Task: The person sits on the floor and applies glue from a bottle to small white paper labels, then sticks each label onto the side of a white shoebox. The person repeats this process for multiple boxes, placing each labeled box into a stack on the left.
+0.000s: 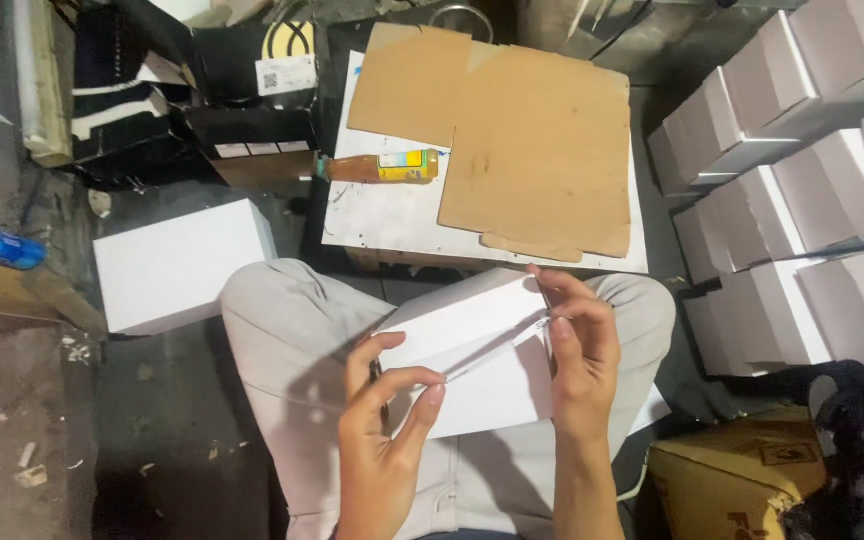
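A white cardboard box (467, 345), partly folded, rests over my lap in the head view. My left hand (384, 425) pinches its near left corner between thumb and fingers. My right hand (577, 350) grips the box's right end, fingers curled over a flap at the seam. My legs in light grey trousers (287, 340) are under the box.
A low white board (392, 215) ahead carries brown cardboard sheets (532, 140) and an orange bottle (382, 167) lying on its side. A finished white box (177, 265) lies at left. Stacked white boxes (802, 180) fill the right. A brown carton (732, 480) sits at lower right, black boxes (202, 90) at top left.
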